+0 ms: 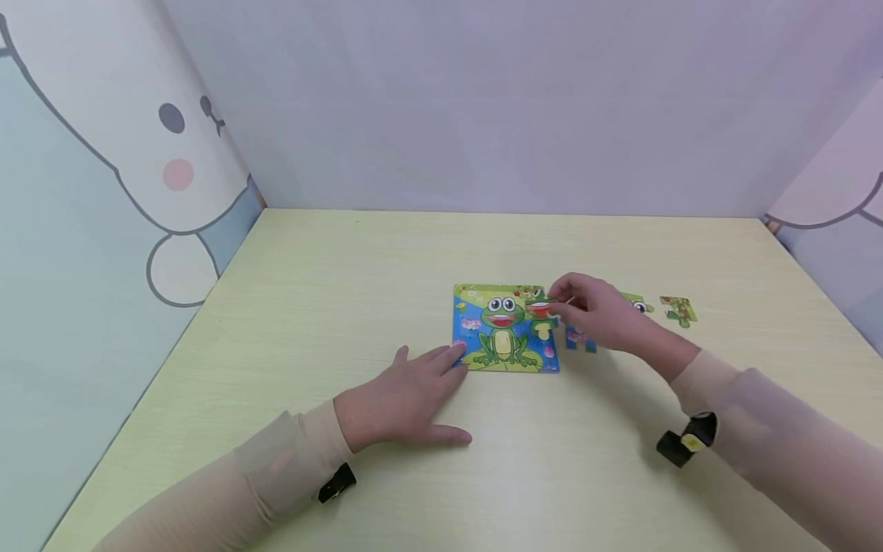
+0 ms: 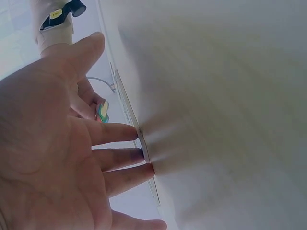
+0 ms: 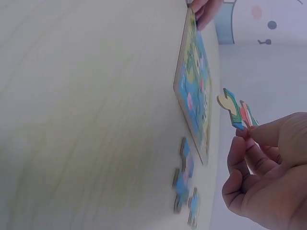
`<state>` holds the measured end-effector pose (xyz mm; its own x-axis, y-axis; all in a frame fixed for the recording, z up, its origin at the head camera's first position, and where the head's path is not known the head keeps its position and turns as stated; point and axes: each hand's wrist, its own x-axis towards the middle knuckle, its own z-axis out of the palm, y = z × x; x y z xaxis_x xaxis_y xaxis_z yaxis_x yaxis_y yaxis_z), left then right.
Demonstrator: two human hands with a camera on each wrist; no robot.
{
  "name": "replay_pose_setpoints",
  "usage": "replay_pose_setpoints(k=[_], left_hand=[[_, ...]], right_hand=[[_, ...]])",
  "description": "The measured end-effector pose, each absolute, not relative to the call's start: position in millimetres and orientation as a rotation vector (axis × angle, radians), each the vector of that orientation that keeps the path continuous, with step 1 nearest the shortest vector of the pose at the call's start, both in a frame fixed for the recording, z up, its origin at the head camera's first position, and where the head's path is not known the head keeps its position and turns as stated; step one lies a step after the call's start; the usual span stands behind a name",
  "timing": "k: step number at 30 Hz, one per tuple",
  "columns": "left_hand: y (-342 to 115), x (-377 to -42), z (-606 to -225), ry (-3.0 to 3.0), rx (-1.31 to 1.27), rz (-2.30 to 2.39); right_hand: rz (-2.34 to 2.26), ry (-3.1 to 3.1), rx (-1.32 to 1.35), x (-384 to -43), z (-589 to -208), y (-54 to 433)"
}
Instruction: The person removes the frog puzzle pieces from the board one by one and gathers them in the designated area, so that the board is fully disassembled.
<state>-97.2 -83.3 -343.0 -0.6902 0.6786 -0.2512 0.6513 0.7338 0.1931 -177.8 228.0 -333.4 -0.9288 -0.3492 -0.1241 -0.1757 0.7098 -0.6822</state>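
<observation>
Pale yellow-green table, walled by cartoon-bear panels, carries a frog puzzle board. Left hand lies flat with fingers spread, fingertips pressing the board's near-left edge. Right hand pinches 1 puzzle piece between thumb and fingers, just above the board's right side, so the right hand is nearer. A blue loose piece lies just right of the board, 2 more pieces beyond. Only the right wrist view shows the held piece apart from the board, not touching.
</observation>
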Motion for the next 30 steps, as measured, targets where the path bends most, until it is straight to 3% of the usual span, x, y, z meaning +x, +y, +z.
replay_pose_setpoints(k=[15,30], left_hand=[[-83,-98,-343,2.635,1.037,0.110],[-82,-97,-342,2.637,1.035,0.105]], right_hand=[[-0.733,2.750,-0.246,-164,-340,339],[-0.657,2.797,-0.235,-158,-351,357]])
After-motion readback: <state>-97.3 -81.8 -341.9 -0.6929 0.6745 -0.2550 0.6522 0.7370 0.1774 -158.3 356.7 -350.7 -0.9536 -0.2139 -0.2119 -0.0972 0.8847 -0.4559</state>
